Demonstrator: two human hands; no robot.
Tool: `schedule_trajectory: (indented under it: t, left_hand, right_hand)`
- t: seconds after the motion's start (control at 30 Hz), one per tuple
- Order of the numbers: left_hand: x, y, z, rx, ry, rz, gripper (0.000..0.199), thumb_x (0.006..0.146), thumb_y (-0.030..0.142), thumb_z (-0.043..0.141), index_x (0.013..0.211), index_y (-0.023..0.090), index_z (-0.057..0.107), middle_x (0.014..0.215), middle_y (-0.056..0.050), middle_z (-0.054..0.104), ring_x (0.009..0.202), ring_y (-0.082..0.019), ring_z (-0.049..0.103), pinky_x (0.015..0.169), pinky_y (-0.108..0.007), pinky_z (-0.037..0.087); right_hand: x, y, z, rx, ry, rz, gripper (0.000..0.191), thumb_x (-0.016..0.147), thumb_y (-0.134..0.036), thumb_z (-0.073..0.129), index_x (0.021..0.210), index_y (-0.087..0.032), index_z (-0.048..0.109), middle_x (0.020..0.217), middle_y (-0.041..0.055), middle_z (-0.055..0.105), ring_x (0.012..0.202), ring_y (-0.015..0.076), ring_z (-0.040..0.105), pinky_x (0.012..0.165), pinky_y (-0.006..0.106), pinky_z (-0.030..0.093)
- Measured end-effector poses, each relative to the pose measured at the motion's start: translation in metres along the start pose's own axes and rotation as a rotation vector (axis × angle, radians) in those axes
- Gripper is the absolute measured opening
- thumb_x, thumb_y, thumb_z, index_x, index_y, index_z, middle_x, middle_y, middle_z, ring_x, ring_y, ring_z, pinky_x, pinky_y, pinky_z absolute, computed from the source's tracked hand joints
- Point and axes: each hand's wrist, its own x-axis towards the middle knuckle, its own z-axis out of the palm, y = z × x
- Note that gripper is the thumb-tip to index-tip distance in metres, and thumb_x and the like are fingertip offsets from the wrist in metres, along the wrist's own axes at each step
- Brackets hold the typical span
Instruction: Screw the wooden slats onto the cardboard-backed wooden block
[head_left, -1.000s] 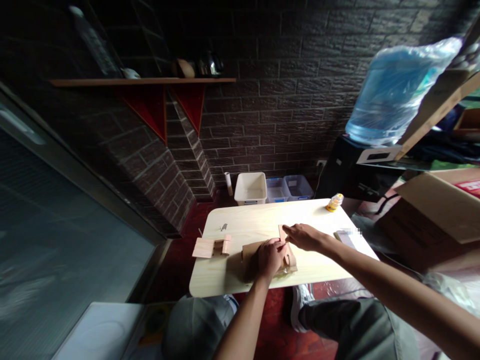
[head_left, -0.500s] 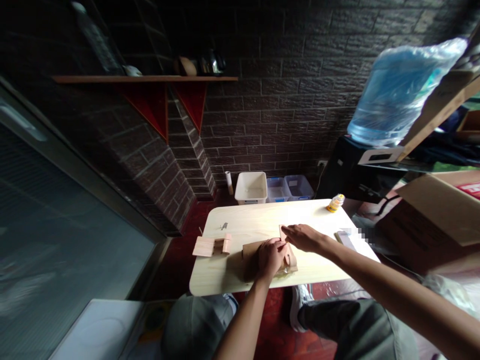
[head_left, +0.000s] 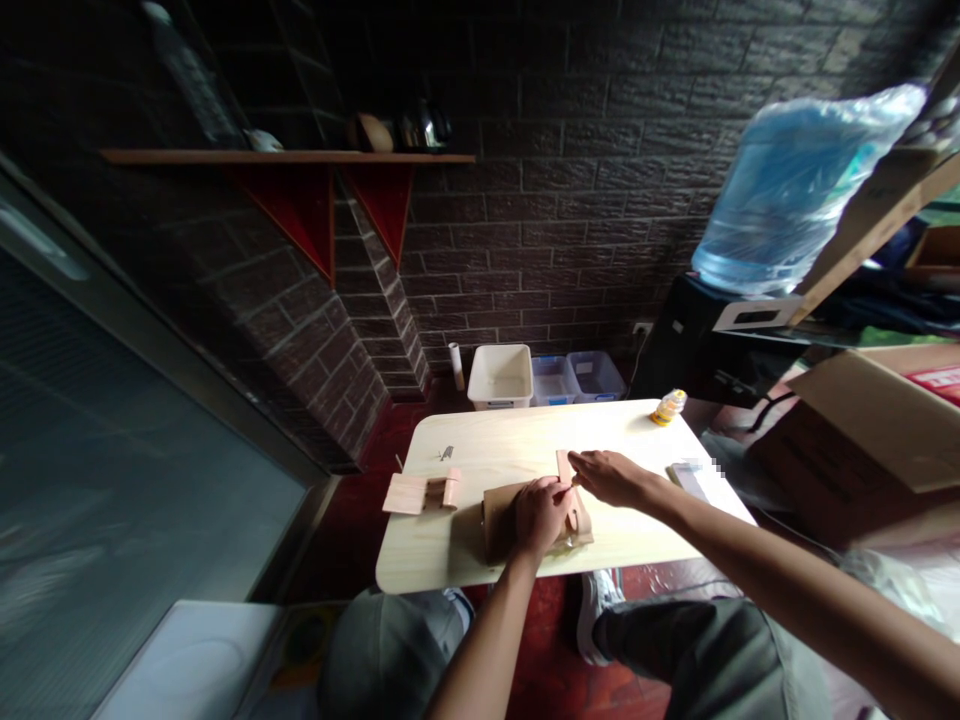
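Note:
A brown box-like piece (head_left: 499,520) lies near the front edge of the pale wooden table (head_left: 480,440). My left hand (head_left: 541,512) rests on its right part, fingers bent and closed around something too small to make out. Just to the right, my right hand (head_left: 606,474) is closed at a flat light wooden strip (head_left: 563,464); its fingertips meet the strip, but what they pinch is hidden. Below the hands a curved wooden part with a slot (head_left: 580,522) sticks out. A separate wooden assembly (head_left: 409,494) sits at the table's left side.
Small dark pieces (head_left: 448,453) lie at the back left of the table. A yellow-capped bottle (head_left: 668,406) stands at the back right, with a flat grey item (head_left: 686,480) nearer. Beyond the table are a white bin (head_left: 501,374) and bluish bins (head_left: 553,380).
My right hand has shifted slightly, and its fingers are drawn in more at the wooden strip. My left hand stays on the box-like piece. The view has moved a little.

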Motion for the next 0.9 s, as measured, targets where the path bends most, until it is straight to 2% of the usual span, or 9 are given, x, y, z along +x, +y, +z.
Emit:
schedule_trajectory:
  t: [0.23,0.4,0.5,0.6,0.77,0.9]
  left_hand:
    - [0.0,0.001,0.001,0.0,0.001,-0.008,0.016,0.093,0.028,0.061,0.099,0.026,0.075,0.108,-0.005,0.073,0.099,-0.019,0.065,0.093,-0.033,0.048]
    - [0.001,-0.001,0.006,-0.008,0.027,-0.031,0.014,0.091,0.029,0.063,0.097,0.025,0.075,0.107,-0.004,0.073,0.097,-0.019,0.067,0.09,-0.032,0.05]
    - [0.001,-0.002,0.008,-0.034,0.052,-0.026,0.014,0.092,0.03,0.063,0.097,0.027,0.075,0.105,-0.003,0.074,0.094,-0.018,0.067,0.087,-0.03,0.051]
    - [0.0,-0.003,0.009,-0.053,0.071,-0.018,0.013,0.092,0.03,0.062,0.096,0.027,0.074,0.104,-0.002,0.074,0.093,-0.017,0.068,0.087,-0.03,0.052]
    - [0.0,-0.002,0.008,-0.052,0.057,-0.019,0.012,0.092,0.028,0.063,0.095,0.026,0.074,0.106,-0.003,0.074,0.097,-0.017,0.067,0.093,-0.031,0.051]
    - [0.001,-0.001,0.005,-0.045,0.024,-0.024,0.013,0.092,0.028,0.062,0.097,0.025,0.074,0.108,-0.004,0.074,0.101,-0.019,0.066,0.094,-0.032,0.049]
  right_hand:
    - [0.008,-0.008,-0.002,-0.059,-0.03,0.118,0.031,0.096,-0.037,0.057,0.114,-0.012,0.059,0.096,0.0186,0.072,0.085,0.0267,0.071,0.067,0.029,0.047]
    - [0.012,-0.013,-0.019,-0.049,-0.06,0.082,0.038,0.093,-0.027,0.057,0.126,-0.011,0.053,0.101,0.0182,0.073,0.089,0.0285,0.072,0.066,0.03,0.048]
    - [0.012,-0.013,-0.025,-0.042,-0.045,0.06,0.031,0.094,-0.024,0.055,0.123,-0.013,0.055,0.099,0.0167,0.073,0.088,0.0276,0.072,0.065,0.029,0.047]
    - [0.011,-0.012,-0.022,-0.037,-0.028,0.05,0.023,0.097,-0.026,0.054,0.115,-0.012,0.057,0.094,0.0163,0.073,0.083,0.0259,0.072,0.062,0.028,0.045]
    - [0.013,-0.013,-0.008,-0.078,0.033,0.09,0.032,0.099,-0.035,0.053,0.115,-0.008,0.058,0.093,0.0191,0.072,0.083,0.0275,0.071,0.063,0.029,0.045]
    - [0.01,-0.012,-0.007,-0.058,0.018,0.151,0.034,0.098,-0.037,0.052,0.118,-0.01,0.057,0.098,0.0188,0.072,0.085,0.0283,0.071,0.066,0.03,0.046]
